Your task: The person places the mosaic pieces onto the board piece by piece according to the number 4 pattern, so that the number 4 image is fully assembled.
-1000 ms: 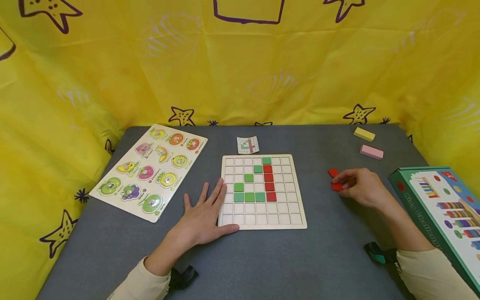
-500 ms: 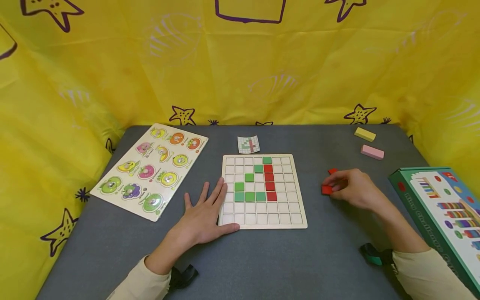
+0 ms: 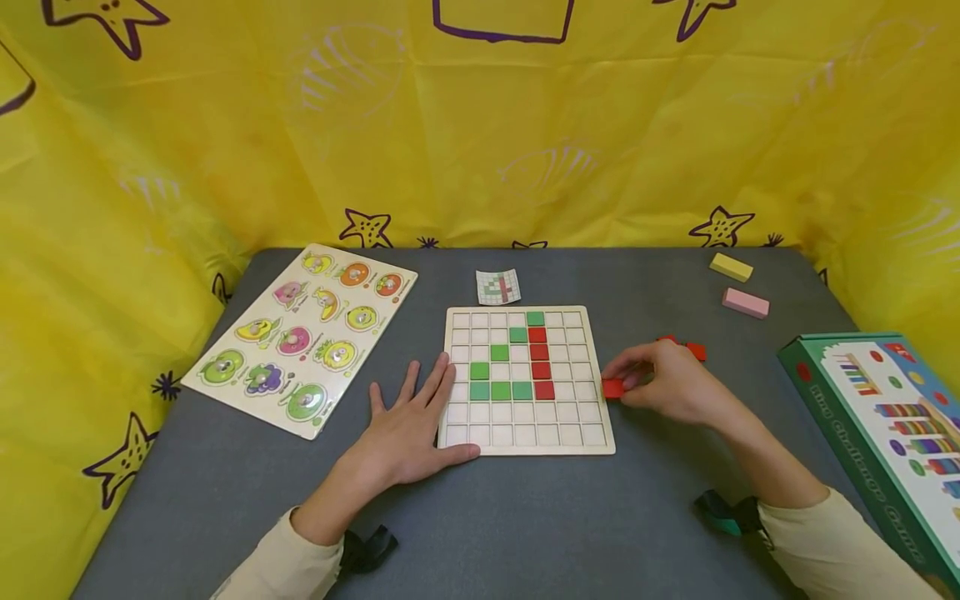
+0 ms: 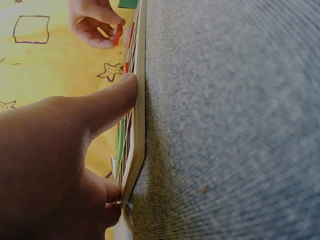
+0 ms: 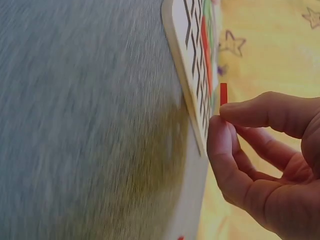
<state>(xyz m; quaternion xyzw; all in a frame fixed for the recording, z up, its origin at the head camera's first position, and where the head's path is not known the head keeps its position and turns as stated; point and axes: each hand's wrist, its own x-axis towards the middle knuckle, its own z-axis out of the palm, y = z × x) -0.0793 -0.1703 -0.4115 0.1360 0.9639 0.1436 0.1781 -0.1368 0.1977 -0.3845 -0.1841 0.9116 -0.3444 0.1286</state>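
A cream grid board lies at the middle of the table, with green tiles and a column of red tiles set in its squares. My left hand rests at the board's left edge, fingers spread straight, the thumb over the near left corner. Between thumb and fingers my right hand pinches a red square tile, right at the board's right edge in the head view. The right wrist view shows that tile edge-on in the fingertips. Loose red tiles lie behind the right hand, partly hidden by it.
A small pattern card lies beyond the board. A fruit puzzle board stands to the left. A yellow block and a pink block lie at the back right. A green game box occupies the right edge.
My right hand has picked up a red tile from the loose ones and carried it left to the board's right edge. The left hand has stayed in place on the board.
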